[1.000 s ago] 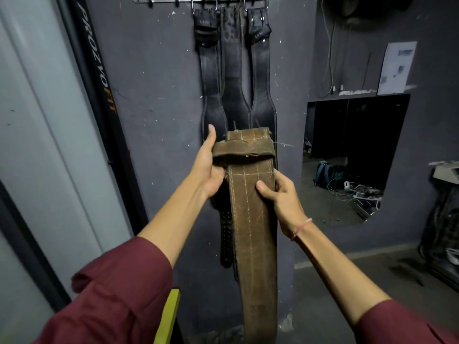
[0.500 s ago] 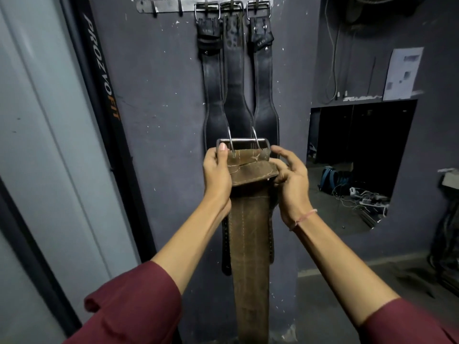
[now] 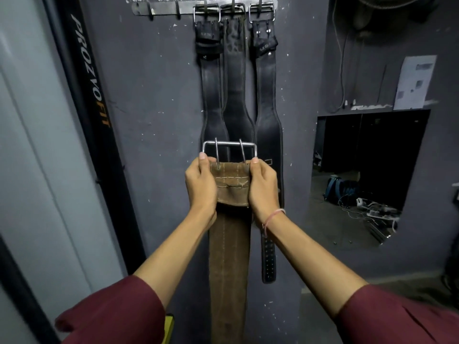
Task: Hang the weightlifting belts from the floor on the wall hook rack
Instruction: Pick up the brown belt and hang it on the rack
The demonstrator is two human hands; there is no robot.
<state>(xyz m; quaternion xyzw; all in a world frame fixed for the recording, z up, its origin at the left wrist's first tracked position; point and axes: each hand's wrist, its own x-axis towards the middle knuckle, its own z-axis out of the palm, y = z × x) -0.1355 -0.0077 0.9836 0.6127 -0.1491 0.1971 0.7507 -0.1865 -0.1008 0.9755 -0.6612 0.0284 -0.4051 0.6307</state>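
Hanging step: gripping brown belt under its buckle, fingers of left hand and right hand clenched; next, calls for raising buckle onto free hook beside black belts

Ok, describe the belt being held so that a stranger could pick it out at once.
On the dark wall, a metal rack near the top carries three black belts. In front of their lower parts, the left hand and right hand grip a fourth belt by its top end. It alone is brown, with its steel buckle on no hook.
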